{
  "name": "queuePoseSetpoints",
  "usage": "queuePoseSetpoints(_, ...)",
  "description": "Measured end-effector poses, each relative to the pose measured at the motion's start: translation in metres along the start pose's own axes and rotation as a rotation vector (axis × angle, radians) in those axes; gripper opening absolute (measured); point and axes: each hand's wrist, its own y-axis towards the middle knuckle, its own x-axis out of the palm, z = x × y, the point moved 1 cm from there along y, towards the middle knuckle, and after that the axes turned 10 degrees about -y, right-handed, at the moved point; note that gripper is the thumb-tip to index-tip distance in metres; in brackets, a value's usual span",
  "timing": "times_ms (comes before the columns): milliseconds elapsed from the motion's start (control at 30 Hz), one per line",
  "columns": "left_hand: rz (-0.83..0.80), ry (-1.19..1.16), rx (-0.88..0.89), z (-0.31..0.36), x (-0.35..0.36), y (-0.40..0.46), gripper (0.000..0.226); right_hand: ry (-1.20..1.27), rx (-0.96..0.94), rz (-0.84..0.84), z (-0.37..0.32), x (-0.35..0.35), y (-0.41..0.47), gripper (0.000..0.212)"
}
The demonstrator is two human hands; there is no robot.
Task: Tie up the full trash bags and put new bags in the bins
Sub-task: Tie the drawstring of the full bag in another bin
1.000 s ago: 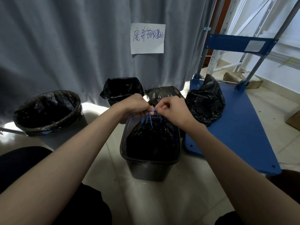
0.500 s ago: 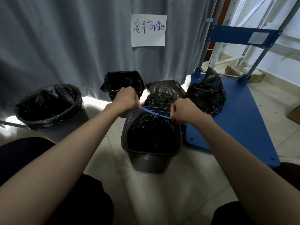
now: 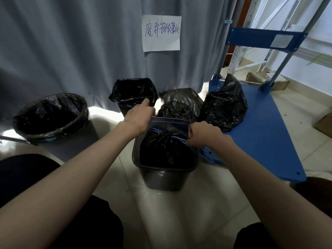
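While our left hand (image 3: pixel 139 116) pinches one end of the blue drawstring (image 3: pixel 155 130) at the far-left rim of the rectangular bin (image 3: pixel 165 177), the gathered neck of the full trash bag (image 3: pixel 161 150) sits between our hands. Our right hand (image 3: pixel 203 133) grips the other end at the right, so the string's axis runs left to right, and we judge the next pull goes outward both ways.

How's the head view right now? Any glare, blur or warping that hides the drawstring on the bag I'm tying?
Head view: backlit from under the curtain, bright patches on the floor; the bag in the bin is near-black, creases barely readable. The blue drawstring shows thinly between the left hand and right hand. Wide-angle bending at the edges; no notable motion blur.
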Motion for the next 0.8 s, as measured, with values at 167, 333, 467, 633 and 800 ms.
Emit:
queuePoseSetpoints(167,-0.106,0.114,0.088,0.012,0.007,-0.007,0.027,0.224,-0.078,0.052,-0.021,0.005,0.003,0.042)
queuePoseSetpoints(333,-0.079,0.153,0.106,0.015,0.018,-0.009,0.018,0.148,-0.095,0.155,-0.027,0.018,0.006,0.029)
queuePoseSetpoints(467,0.007,0.103,0.048,0.014,0.009,-0.004,0.015,0.380,-0.103,0.161,-0.020,0.014,0.016,0.013)
queuePoseSetpoints(633,0.075,-0.262,-0.060,0.014,-0.001,0.003,0.010,0.936,-0.200,-0.044,-0.016,0.006,0.020,0.014)
queuePoseSetpoints(800,0.122,-0.569,-0.076,0.024,-0.006,0.001,0.007,1.178,-0.293,-0.152,-0.011,0.008,0.022,0.034)
